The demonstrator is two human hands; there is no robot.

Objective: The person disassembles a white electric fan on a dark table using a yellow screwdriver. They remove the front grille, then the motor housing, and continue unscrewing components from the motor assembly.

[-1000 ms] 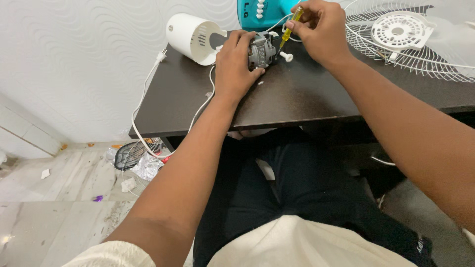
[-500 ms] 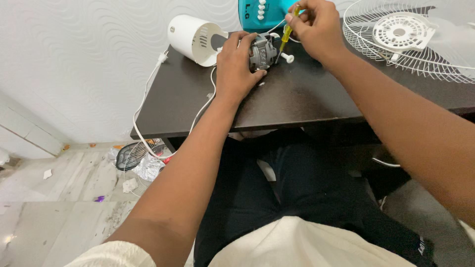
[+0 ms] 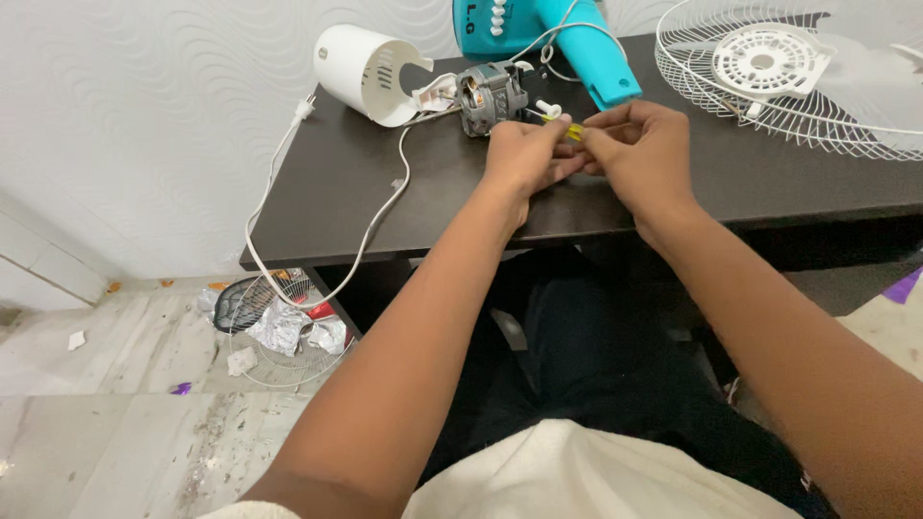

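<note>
Both the left hand [image 3: 524, 154] and the right hand [image 3: 639, 154] pinch closed on the small yellow-handled screwdriver [image 3: 569, 129] over the dark surface [image 3: 385, 202], near the grey motor [image 3: 490, 96]; it seems light, stiff, best held by its handle.

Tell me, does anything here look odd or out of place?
Yes. A bare fan motor sits on the table, out of its white housing, which lies tipped sideways. Crumpled foil and scraps litter the floor.

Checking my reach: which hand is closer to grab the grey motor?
Probably the left hand: it sits just below the grey motor, while the right hand is farther off, pinching the yellow screwdriver.
</note>
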